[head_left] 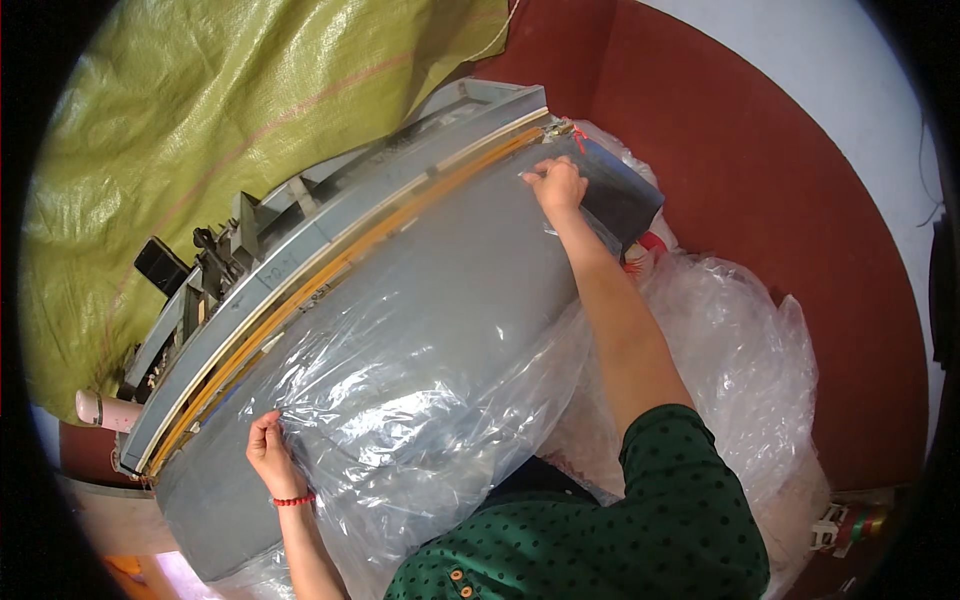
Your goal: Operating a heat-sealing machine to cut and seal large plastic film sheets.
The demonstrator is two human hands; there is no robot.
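Observation:
A clear plastic sheet (400,400) is stretched across a grey slanted work surface (205,505), and its lower part falls in shiny folds over my lap. Near the left end, my left hand (270,458), with a red bead bracelet at the wrist, is closed in a pinch on the sheet's edge. My right hand (558,188) pinches the far right part of the same sheet, by the surface's upper right end. Between my hands the edge runs beside a long metal bar machine (290,255) with an orange-yellow strip (330,268) along its near side.
A crumpled heap of clear plastic (730,350) lies to my right. Yellow-green woven sheeting (230,110) covers the area behind the machine. A black phone-like object (162,265) and a pink cylinder (108,411) sit by its left end. Colourful spools (858,524) stand at lower right.

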